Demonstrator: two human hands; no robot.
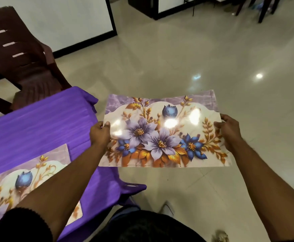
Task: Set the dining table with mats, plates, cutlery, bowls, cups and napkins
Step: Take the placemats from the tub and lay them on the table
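I hold a floral mat (162,135) level over the floor, just off the desk (43,123) corner, my left hand (99,133) and right hand (229,131) each pinching a short edge between thumb and fingers. A second mat (38,173) already lies on the purple cloth. The glossy sheet could slip or sag as I swing it across.
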